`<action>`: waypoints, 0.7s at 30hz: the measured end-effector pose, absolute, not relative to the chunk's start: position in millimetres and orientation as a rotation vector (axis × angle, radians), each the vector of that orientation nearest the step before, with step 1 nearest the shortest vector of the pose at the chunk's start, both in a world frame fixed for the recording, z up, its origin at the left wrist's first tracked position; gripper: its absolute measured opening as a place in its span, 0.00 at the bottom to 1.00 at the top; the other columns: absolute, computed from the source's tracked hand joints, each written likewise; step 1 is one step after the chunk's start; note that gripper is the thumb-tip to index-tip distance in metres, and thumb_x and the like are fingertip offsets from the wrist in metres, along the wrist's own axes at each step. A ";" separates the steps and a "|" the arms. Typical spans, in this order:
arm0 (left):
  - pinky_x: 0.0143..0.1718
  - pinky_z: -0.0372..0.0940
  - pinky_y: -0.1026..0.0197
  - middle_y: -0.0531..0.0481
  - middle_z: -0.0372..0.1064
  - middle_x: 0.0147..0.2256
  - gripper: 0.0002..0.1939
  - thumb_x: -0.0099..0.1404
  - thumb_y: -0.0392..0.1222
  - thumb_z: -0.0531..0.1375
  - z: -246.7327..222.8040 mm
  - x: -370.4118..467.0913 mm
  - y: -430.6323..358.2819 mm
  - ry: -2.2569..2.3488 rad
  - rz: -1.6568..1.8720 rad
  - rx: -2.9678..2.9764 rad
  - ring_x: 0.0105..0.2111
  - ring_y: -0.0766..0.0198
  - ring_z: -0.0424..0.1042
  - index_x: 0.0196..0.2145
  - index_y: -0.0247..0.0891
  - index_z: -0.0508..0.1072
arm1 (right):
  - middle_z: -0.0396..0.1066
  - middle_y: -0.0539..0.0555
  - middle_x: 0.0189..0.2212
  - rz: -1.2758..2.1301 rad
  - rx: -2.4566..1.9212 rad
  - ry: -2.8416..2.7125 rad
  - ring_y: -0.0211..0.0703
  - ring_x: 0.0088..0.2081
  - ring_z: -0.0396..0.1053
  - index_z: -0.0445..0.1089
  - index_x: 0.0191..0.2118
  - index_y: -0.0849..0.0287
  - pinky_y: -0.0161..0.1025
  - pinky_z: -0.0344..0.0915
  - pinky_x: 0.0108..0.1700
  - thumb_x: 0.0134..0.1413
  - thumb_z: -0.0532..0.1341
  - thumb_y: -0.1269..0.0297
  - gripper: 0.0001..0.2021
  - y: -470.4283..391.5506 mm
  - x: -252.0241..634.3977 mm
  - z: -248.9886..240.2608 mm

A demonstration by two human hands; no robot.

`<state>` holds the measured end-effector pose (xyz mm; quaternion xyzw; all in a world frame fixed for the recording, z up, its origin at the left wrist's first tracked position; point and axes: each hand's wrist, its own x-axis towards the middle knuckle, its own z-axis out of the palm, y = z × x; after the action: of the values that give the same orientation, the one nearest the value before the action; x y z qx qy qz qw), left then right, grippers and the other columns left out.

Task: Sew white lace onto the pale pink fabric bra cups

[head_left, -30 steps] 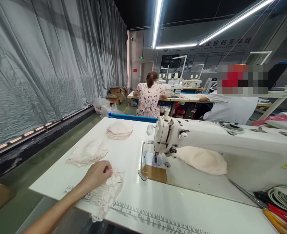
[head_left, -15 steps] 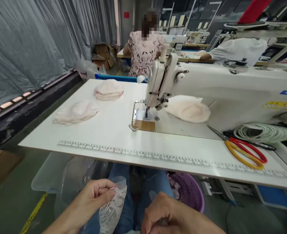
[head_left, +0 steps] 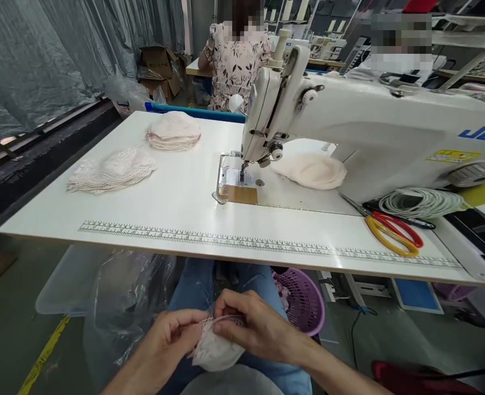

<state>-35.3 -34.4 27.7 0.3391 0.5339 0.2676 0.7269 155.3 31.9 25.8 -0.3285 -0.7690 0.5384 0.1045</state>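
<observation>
Over my lap, a white lace fabric piece [head_left: 218, 351] is pinched between both hands, below the table's front edge. My left hand [head_left: 179, 334] grips its left edge between thumb and fingers. My right hand [head_left: 246, 323] has thumb and forefinger closed on its upper edge, close beside the left fingertips. On the table, a stack of lace pieces [head_left: 113, 169] lies at the left, and a stack of pale pink cup-shaped pieces [head_left: 174, 131] lies behind it. Another pale padded piece [head_left: 314, 171] rests under the sewing machine's arm [head_left: 357, 120].
Scissors with red and yellow handles [head_left: 393, 236] and a coil of pale cord [head_left: 421, 203] lie at the right. A printed ruler [head_left: 242, 241] runs along the table's front. Below are a purple basket [head_left: 308, 307] and a clear plastic bin [head_left: 65, 282]. Co-workers sit beyond.
My right hand has moved left and up to meet the left hand, and now both hold the lace piece. The view has tilted down, so the table sits higher.
</observation>
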 end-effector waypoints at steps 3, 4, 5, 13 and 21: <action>0.36 0.63 0.64 0.47 0.75 0.35 0.27 0.54 0.62 0.60 29.2 -41.0 -41.0 1.240 0.601 0.725 0.38 0.56 0.69 0.43 0.40 0.77 | 0.59 0.44 0.23 1.572 -0.953 -2.291 0.32 0.27 0.56 0.63 0.32 0.58 0.29 0.52 0.31 0.57 0.58 0.63 0.06 31.5 153.8 27.8; 0.38 0.64 0.63 0.47 0.75 0.37 0.26 0.54 0.61 0.61 29.1 -42.2 -44.1 1.281 0.619 0.703 0.39 0.55 0.70 0.43 0.40 0.77 | 0.59 0.44 0.23 1.561 -0.956 -2.302 0.32 0.27 0.56 0.62 0.32 0.57 0.29 0.52 0.31 0.57 0.58 0.63 0.06 31.5 153.4 28.9; 0.39 0.64 0.62 0.46 0.75 0.39 0.26 0.53 0.61 0.62 28.9 -42.6 -47.0 1.330 0.647 0.675 0.41 0.54 0.69 0.43 0.41 0.77 | 0.60 0.44 0.24 1.550 -0.961 -2.316 0.32 0.28 0.57 0.62 0.32 0.57 0.29 0.52 0.32 0.57 0.58 0.63 0.06 31.4 153.0 29.9; 0.32 0.62 0.65 0.49 0.74 0.26 0.21 0.52 0.57 0.65 16.1 -26.9 -46.9 1.239 0.732 0.700 0.29 0.62 0.70 0.34 0.36 0.76 | 0.63 0.45 0.24 1.358 -1.057 -2.460 0.35 0.28 0.60 0.63 0.36 0.57 0.31 0.53 0.32 0.58 0.57 0.62 0.04 25.5 149.0 30.8; 0.29 0.54 0.69 0.54 0.66 0.25 0.18 0.54 0.55 0.65 15.8 -49.3 -39.5 1.207 0.589 0.685 0.27 0.69 0.60 0.28 0.35 0.72 | 0.73 0.51 0.30 1.663 -0.811 -2.322 0.37 0.30 0.67 0.71 0.35 0.60 0.32 0.58 0.34 0.57 0.60 0.60 0.08 40.5 173.0 15.8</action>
<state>-49.3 -39.5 15.8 0.3109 0.5477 0.2676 0.7292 173.0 40.5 15.8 -0.2722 -0.7792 0.5580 0.0863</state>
